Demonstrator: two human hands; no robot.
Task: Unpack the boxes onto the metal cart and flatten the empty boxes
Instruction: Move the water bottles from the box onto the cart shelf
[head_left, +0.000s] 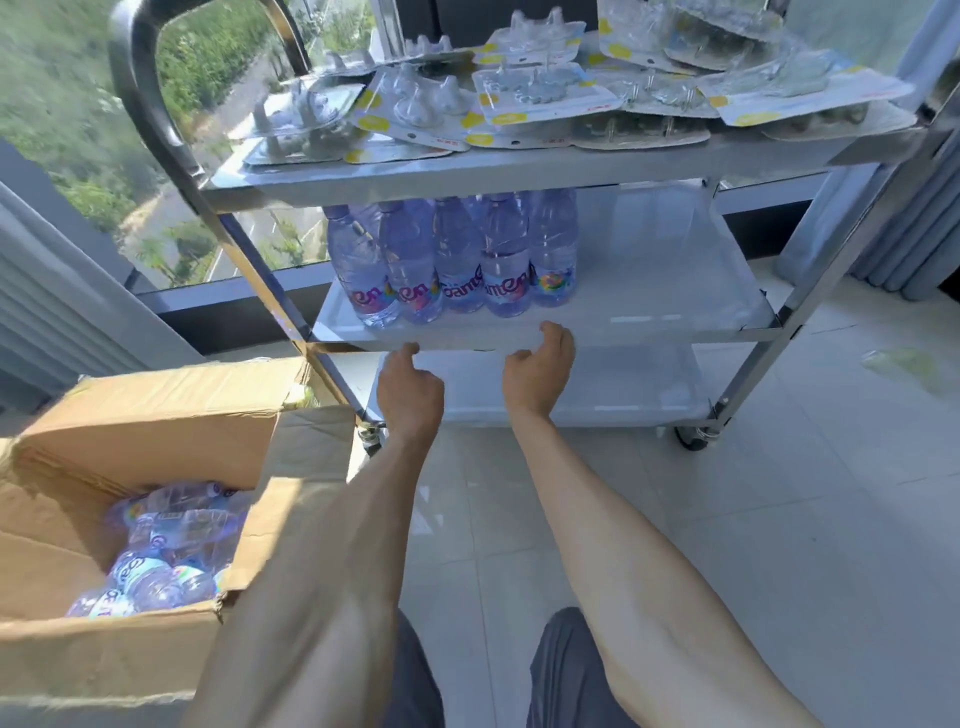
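A three-shelf metal cart (519, 340) stands in front of me. Several purple-tinted water bottles (452, 260) stand upright on the left part of its middle shelf. My left hand (410, 387) and my right hand (540, 369) hover just before that shelf's front edge, below the bottles. Both hold nothing and their fingers are loosely curled. An open cardboard box (156, 415) sits on the floor at my left. More bottles (166, 551) of the same kind lie inside it.
Several clear blister packs (545, 98) are piled on the cart's top shelf. The right half of the middle shelf and the bottom shelf (571, 395) are bare. A window is behind the cart, curtains at right, white tiled floor below.
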